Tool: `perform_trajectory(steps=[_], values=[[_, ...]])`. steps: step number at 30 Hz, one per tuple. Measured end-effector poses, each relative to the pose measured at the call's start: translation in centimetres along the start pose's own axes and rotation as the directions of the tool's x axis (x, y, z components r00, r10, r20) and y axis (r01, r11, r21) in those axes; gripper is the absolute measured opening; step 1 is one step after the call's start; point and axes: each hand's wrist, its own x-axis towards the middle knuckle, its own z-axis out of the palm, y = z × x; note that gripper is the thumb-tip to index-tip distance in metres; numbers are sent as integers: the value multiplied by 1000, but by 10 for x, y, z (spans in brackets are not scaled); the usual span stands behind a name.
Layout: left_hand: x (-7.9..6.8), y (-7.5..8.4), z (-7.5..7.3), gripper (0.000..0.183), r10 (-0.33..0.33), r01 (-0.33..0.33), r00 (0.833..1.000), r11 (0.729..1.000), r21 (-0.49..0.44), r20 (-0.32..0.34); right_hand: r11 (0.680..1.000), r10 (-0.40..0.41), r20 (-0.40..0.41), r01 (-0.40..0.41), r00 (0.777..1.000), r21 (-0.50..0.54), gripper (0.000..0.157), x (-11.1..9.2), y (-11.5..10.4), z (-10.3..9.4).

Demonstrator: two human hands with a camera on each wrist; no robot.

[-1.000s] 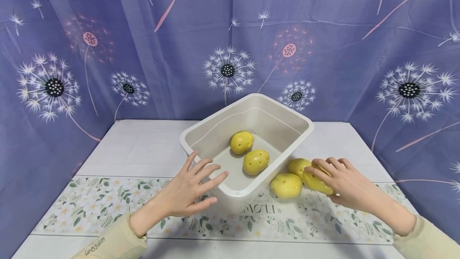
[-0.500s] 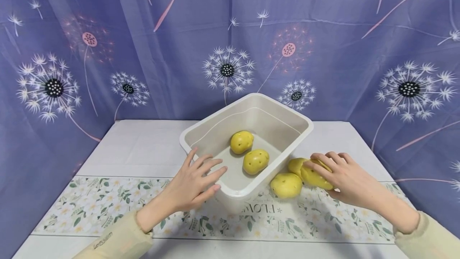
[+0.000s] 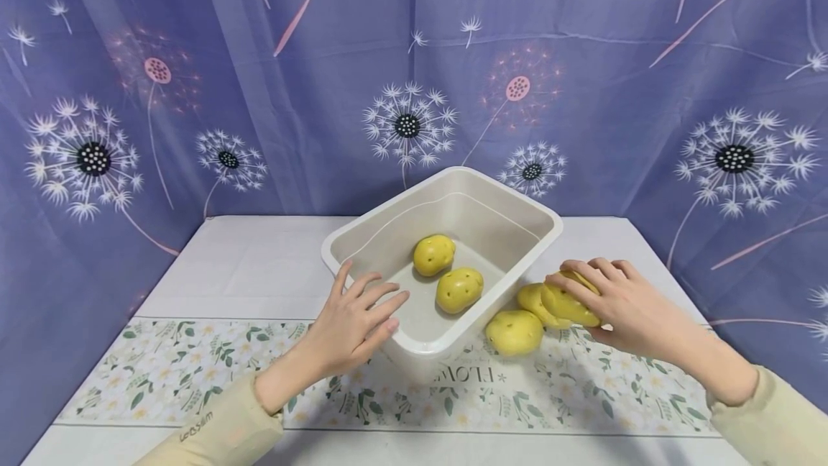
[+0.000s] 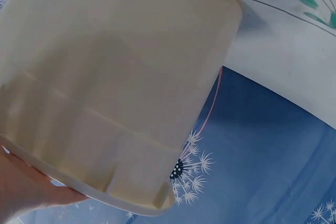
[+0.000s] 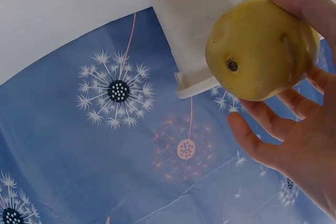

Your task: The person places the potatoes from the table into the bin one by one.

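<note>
My right hand [image 3: 624, 308] grips a yellow potato [image 5: 257, 51] between thumb and fingers, raised off the table to the right of the basin. Behind and below it in the head view, a second potato [image 3: 538, 302] is partly covered, and another potato [image 3: 514, 332] lies just in front. My left hand [image 3: 352, 322] has its fingers spread over the near left rim of the beige basin [image 3: 550, 232]. Two more potatoes, a far one [image 3: 434, 255] and a nearer one [image 3: 459, 290], lie on the basin's floor. In the left wrist view the basin's outer wall [image 4: 121, 51] fills much of the frame.
A white table [image 3: 246, 257] carries a floral printed runner [image 3: 213, 372] across its front half. Blue-violet curtains [image 3: 310, 92] with dandelion prints stand close behind the basin and along both sides of the table.
My right hand has lifted its potato a little up and away from the other two. The left hand has shifted slightly at the basin's rim, its fingers still spread.
</note>
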Motion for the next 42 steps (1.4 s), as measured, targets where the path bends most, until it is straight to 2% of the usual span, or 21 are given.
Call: perform_trajectory(steps=[11,28,42], values=[[0,-1,1,56,-10,10,1000,1000,-13,-18,1000,-10,-18,9,1000,-16,87,12,10,-7],[0,1,3,57,-12,12,1000,1000,-11,8,998,-48,-72,46,996,-33,88,31,23,-15],[-1,0,1,56,-14,14,999,1000,0,34,998,-55,-56,53,997,-43,84,47,30,-23]])
